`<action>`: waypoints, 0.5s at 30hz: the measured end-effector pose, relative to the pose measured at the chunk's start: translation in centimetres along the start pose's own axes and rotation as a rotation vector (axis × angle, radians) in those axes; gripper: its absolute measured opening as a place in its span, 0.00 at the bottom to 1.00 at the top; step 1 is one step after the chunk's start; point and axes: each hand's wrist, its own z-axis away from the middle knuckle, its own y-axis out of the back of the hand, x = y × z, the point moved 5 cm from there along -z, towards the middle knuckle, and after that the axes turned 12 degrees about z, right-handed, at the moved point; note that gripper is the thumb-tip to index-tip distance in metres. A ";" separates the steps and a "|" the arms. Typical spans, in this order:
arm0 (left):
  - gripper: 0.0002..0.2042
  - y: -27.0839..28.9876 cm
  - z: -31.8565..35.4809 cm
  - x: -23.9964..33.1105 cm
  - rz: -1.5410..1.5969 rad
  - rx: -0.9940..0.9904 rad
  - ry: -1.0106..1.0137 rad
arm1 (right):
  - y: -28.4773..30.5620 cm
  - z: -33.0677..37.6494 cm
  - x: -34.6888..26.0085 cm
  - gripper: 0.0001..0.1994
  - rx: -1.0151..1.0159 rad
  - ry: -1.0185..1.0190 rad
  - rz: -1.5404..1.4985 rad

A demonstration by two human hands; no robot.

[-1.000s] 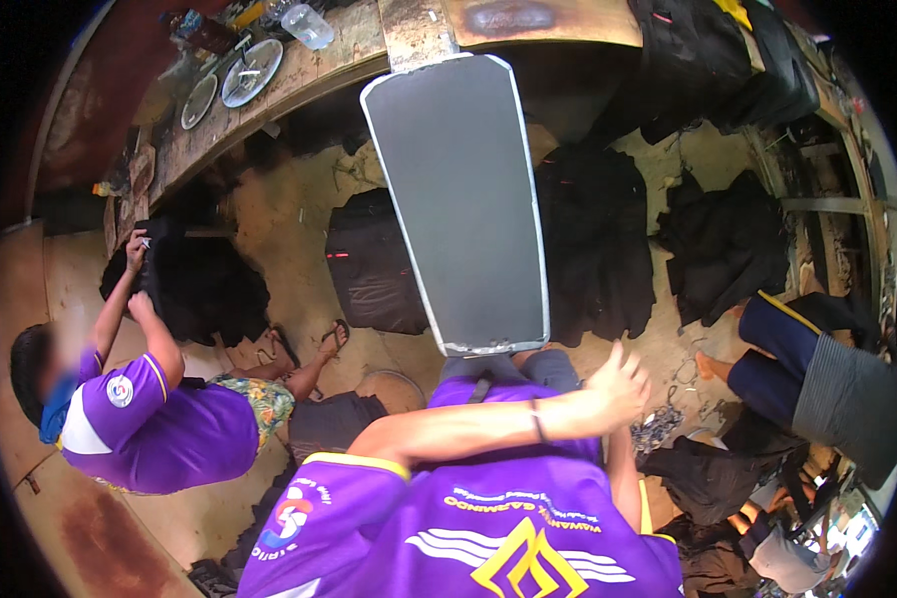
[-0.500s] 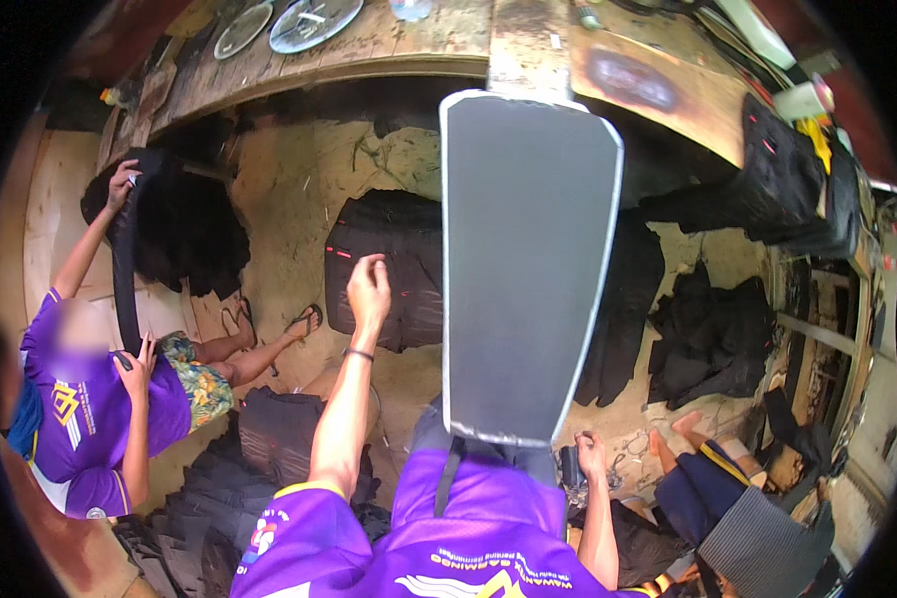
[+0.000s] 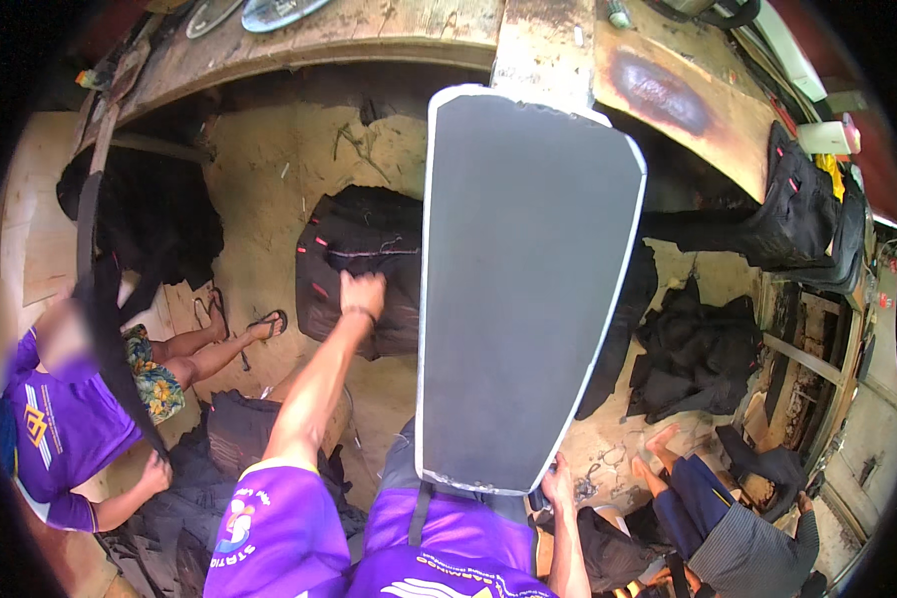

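Note:
My left hand (image 3: pixel 362 294) reaches out to a pile of folded black garments (image 3: pixel 369 214) with small red tags, on the floor left of the board. Its fingers are closed on the near part of the top garment, which shows a pale seam line. A long grey padded board (image 3: pixel 528 289) with a whitish rim, like an ironing board, extends from the bench toward my waist. My right hand (image 3: pixel 558 485) is at the board's near right edge, fingers curled by something dark. The board and my body partly hide what it holds.
On the left a seated co-worker in a purple shirt (image 3: pixel 75 414) handles a long black cloth (image 3: pixel 110 329). Another person (image 3: pixel 743 538) sits at lower right. Black garment heaps (image 3: pixel 693 349) lie right of the board. A scorched wooden bench (image 3: pixel 658 95) spans the far side.
My left hand has moved down onto the garment pile and closed on the top piece. My right hand has come up to the board's edge. The co-worker's black cloth has swung down.

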 end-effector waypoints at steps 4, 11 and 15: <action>0.10 0.8 15.6 10.7 0.396 -0.159 -0.439 | 0.1 2.0 -3.4 0.33 0.084 0.282 0.082; 0.12 10.0 34.2 18.4 0.619 -0.243 -0.755 | 1.1 8.9 -13.8 0.24 -0.208 0.864 0.627; 0.15 11.6 36.9 16.4 0.480 -0.129 -0.768 | 6.0 8.8 -12.6 0.26 -0.168 0.578 0.922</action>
